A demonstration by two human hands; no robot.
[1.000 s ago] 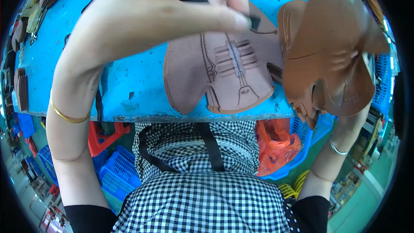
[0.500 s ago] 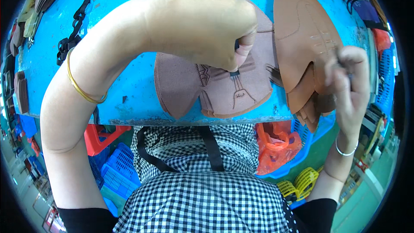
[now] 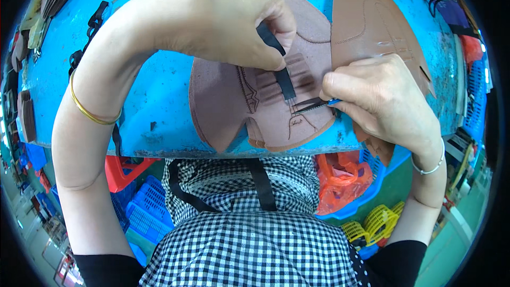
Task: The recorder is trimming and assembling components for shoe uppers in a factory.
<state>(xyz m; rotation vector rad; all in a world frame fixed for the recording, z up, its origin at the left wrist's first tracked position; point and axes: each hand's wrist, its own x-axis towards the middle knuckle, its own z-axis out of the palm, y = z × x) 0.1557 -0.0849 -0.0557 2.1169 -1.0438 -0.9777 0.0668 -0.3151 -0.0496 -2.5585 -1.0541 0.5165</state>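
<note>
My left hand (image 3: pixel 234 24) reaches over a stack of brown leather shoe uppers (image 3: pixel 220 109), which lie with the rough inner side up. Pinched between its thumb and fingers is a black elastic strip (image 3: pixel 285 83), held raised over the leather. Thin threads run from the strip's lower end to stitching on the top piece. My right hand (image 3: pixel 380 95) is closed round small thread snips (image 3: pixel 313 106) with a bit of blue at the grip. Their dark pointed blades are at those threads, just below the strip; whether they touch them I cannot tell.
More brown uppers (image 3: pixel 361 8), smooth side up, lie at the right, partly under my right hand. Black straps (image 3: pixel 95 18) rest at the left of the blue table (image 3: pixel 164 122). Below its front edge are blue baskets (image 3: pixel 150 202), a red plastic bag (image 3: pixel 345 180) and yellow baskets (image 3: pixel 374 223).
My right hand has come left from beyond the uppers to the threads, bringing the snips' blades there. My left hand has shifted slightly up and left, and more of the elastic strip shows.
</note>
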